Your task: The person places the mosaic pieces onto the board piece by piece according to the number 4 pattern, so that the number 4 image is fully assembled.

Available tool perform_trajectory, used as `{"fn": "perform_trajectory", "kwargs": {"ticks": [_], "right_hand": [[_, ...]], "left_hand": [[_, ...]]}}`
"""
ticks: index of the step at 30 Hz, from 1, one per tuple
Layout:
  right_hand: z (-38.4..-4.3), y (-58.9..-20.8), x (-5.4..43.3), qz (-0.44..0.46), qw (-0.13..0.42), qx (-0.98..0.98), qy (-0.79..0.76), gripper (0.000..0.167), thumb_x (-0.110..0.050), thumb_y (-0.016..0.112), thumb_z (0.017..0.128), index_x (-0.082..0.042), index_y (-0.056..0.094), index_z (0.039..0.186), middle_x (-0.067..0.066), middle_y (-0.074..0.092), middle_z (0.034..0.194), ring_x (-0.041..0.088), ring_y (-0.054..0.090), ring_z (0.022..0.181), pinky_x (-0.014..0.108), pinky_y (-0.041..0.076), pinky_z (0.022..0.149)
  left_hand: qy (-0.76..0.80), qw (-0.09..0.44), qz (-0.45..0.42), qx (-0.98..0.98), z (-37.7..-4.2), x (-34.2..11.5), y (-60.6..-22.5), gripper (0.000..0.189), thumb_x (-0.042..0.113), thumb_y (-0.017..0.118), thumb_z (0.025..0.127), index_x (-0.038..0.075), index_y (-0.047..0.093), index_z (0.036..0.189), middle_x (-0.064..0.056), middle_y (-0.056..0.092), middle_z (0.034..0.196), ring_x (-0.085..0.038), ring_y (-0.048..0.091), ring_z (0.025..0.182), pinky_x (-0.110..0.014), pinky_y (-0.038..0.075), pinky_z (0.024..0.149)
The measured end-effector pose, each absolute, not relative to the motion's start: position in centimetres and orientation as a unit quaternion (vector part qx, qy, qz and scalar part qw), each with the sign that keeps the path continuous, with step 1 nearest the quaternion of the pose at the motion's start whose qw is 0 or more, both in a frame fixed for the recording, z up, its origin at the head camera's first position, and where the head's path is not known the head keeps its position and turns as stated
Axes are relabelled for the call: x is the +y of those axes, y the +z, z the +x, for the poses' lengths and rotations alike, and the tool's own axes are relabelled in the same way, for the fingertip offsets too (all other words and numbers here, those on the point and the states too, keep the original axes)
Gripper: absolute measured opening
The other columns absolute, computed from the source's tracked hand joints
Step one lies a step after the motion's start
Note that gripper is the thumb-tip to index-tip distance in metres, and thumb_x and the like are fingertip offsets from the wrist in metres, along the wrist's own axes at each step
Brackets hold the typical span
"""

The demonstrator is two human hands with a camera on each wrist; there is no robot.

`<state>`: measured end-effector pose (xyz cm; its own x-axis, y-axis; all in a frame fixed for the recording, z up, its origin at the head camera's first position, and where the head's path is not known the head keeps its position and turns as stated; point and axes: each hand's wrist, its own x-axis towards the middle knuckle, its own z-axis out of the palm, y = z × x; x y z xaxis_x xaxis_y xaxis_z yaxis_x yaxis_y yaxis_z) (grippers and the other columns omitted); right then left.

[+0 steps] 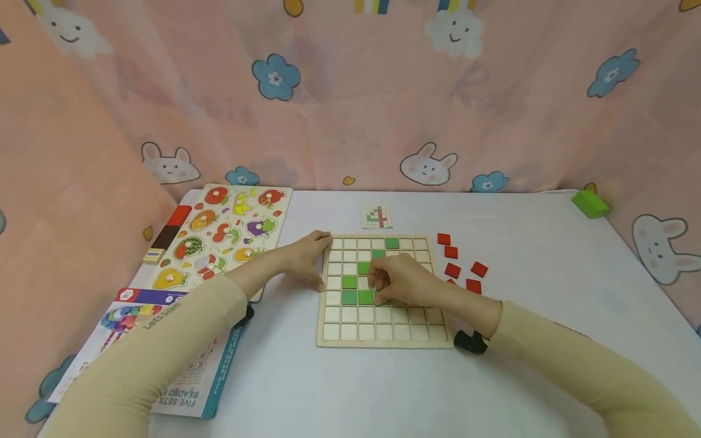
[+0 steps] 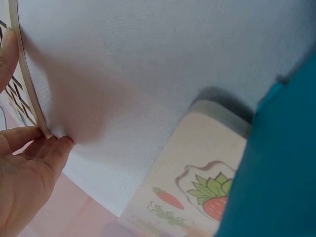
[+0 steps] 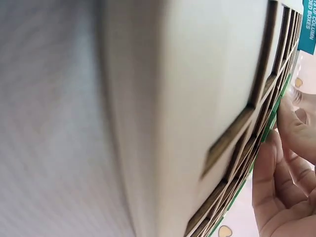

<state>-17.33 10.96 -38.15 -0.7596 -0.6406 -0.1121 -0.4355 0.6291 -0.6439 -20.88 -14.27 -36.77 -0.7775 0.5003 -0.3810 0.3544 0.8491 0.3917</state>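
Note:
A wooden grid board (image 1: 386,340) lies on the white table, with several green square tiles (image 1: 349,281) set in its cells in a diagonal and a row. My left hand (image 1: 305,258) holds the board's left edge, its fingers at the far left corner and the thumb nearer me, also in the left wrist view (image 2: 27,182). Over the middle of the board, my right hand (image 1: 405,280) pinches a green tile (image 3: 269,123) at the row of green ones, fingertips low at the cells. My right hand partly covers that row.
Several loose red tiles (image 1: 473,286) lie right of the board. A small pattern card (image 1: 376,216) lies behind it. At left are a fruit puzzle board (image 1: 219,228), a blackboard eraser (image 1: 167,234) and a teal-edged box (image 1: 219,377). A green block (image 1: 589,204) sits far right.

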Motion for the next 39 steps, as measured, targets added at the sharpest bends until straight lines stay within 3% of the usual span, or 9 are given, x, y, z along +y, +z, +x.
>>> {"fn": "perform_trajectory", "kwargs": {"ticks": [6, 14, 21, 26, 30, 33, 39], "right_hand": [[-18.5, -37.4, 12.3, -0.284, 0.15, 0.894, -0.311, 0.021, -0.017, 0.084, 0.077, -0.015, 0.068, 0.091, -0.003, 0.065, 0.079, 0.011, 0.057, 0.076, 0.021, 0.05, 0.069], [-24.1, -35.9, 19.2, -0.224, 0.076, 0.933, -0.272, 0.02, -0.007, 0.07, 0.089, -0.005, 0.07, 0.108, 0.012, 0.071, 0.102, 0.026, 0.062, 0.094, 0.033, 0.054, 0.079], [-26.8, -37.0, 24.6, -0.204, 0.154, 0.932, -0.256, 0.032, -0.001, 0.061, 0.09, -0.009, 0.069, 0.119, 0.017, 0.066, 0.122, 0.037, 0.058, 0.113, 0.052, 0.056, 0.095], [-27.0, -37.7, 25.6, -0.214, 0.17, 0.931, -0.242, 0.036, 0.0, 0.058, 0.09, -0.018, 0.071, 0.12, 0.017, 0.062, 0.121, 0.034, 0.056, 0.112, 0.054, 0.052, 0.096], [-27.4, -38.0, 25.5, -0.223, 0.163, 0.932, -0.235, 0.034, -0.002, 0.059, 0.091, -0.02, 0.073, 0.117, 0.015, 0.061, 0.117, 0.031, 0.055, 0.108, 0.046, 0.053, 0.091], [-27.6, -38.3, 25.4, -0.227, 0.157, 0.933, -0.231, 0.027, -0.005, 0.065, 0.09, -0.019, 0.073, 0.113, 0.013, 0.061, 0.113, 0.029, 0.055, 0.104, 0.039, 0.052, 0.088], [-27.7, -38.3, 24.9, -0.21, 0.129, 0.944, -0.218, 0.017, -0.01, 0.073, 0.087, -0.008, 0.066, 0.102, 0.012, 0.064, 0.102, 0.028, 0.057, 0.097, 0.04, 0.054, 0.086]], "left_hand": [[0.151, 0.243, 0.233, 0.929, -21.0, -14.3, -37.0, 0.11, 0.025, 0.088, 0.073, -0.005, 0.021, 0.154, -0.024, 0.012, 0.165, -0.04, 0.018, 0.153, -0.046, 0.023, 0.127], [0.147, 0.244, 0.232, 0.93, -21.1, -14.3, -37.1, 0.111, 0.028, 0.088, 0.072, -0.005, 0.021, 0.155, -0.023, 0.013, 0.165, -0.039, 0.019, 0.153, -0.046, 0.024, 0.127], [0.148, 0.245, 0.233, 0.929, -21.1, -14.3, -37.1, 0.11, 0.028, 0.088, 0.073, -0.004, 0.022, 0.154, -0.024, 0.013, 0.165, -0.04, 0.019, 0.153, -0.046, 0.025, 0.126], [0.144, 0.244, 0.234, 0.93, -21.1, -14.3, -37.0, 0.11, 0.029, 0.088, 0.073, -0.004, 0.021, 0.155, -0.023, 0.012, 0.165, -0.04, 0.019, 0.153, -0.046, 0.024, 0.126], [0.146, 0.246, 0.232, 0.93, -21.0, -14.3, -36.8, 0.11, 0.029, 0.087, 0.074, -0.004, 0.02, 0.155, -0.023, 0.012, 0.165, -0.039, 0.018, 0.154, -0.046, 0.024, 0.127], [0.148, 0.246, 0.232, 0.929, -21.0, -14.3, -36.8, 0.11, 0.028, 0.087, 0.074, -0.004, 0.02, 0.155, -0.023, 0.012, 0.165, -0.039, 0.018, 0.154, -0.047, 0.024, 0.127], [0.144, 0.243, 0.233, 0.931, -21.0, -14.4, -36.8, 0.11, 0.029, 0.087, 0.073, -0.004, 0.021, 0.155, -0.023, 0.012, 0.165, -0.04, 0.018, 0.154, -0.046, 0.024, 0.127]]}}
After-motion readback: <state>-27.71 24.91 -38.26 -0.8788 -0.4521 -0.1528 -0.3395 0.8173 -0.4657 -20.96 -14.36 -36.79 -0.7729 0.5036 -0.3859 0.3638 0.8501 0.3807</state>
